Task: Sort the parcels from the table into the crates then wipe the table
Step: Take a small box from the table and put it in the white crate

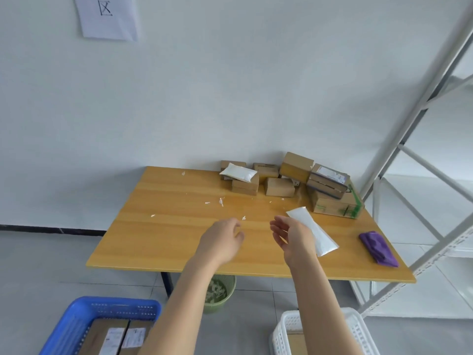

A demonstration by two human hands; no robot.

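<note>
Hovering over the wooden table (166,239), our left hand (221,239) and right hand (294,239) kept the fingers relaxed and gripped nothing. The white pouch parcel (320,238) lay on the table just behind the right hand, its long axis running from far-left to near-right.

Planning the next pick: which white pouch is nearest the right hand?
The long pouch on the tabletop, just beyond the right hand; the other pouch lies on cardboard boxes at the back.
</note>
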